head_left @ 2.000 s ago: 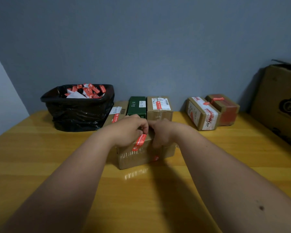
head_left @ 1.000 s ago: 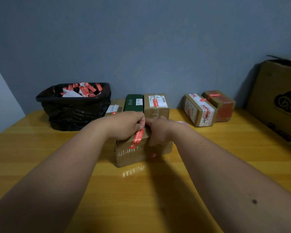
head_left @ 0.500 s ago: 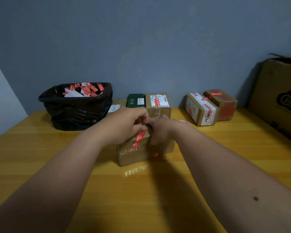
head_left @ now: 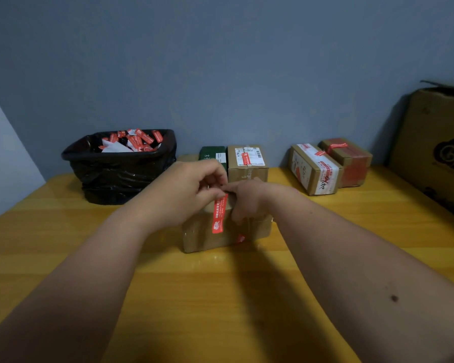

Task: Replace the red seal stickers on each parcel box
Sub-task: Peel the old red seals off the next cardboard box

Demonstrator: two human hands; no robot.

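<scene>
A brown parcel box (head_left: 202, 237) sits mid-table under both hands. A red seal sticker (head_left: 219, 214) hangs from my fingertips down over the box's front face. My left hand (head_left: 186, 192) pinches the sticker's top end. My right hand (head_left: 247, 200) rests on the box top with fingers curled over its front edge, its fingertips meeting the left hand at the sticker's top. A scrap of red sticker (head_left: 241, 238) shows low on the box front. The box top is hidden by my hands.
A black-lined bin (head_left: 118, 169) full of used red stickers stands back left. Behind my hands are a green box (head_left: 211, 153) and a brown box (head_left: 247, 161). Two sealed parcels (head_left: 315, 169) (head_left: 349, 161) sit back right. A large carton (head_left: 438, 150) stands at the far right.
The red sticker has swung from slanting to hanging nearly straight down the box front. Both hands stay together at the box top, the left slightly raised.
</scene>
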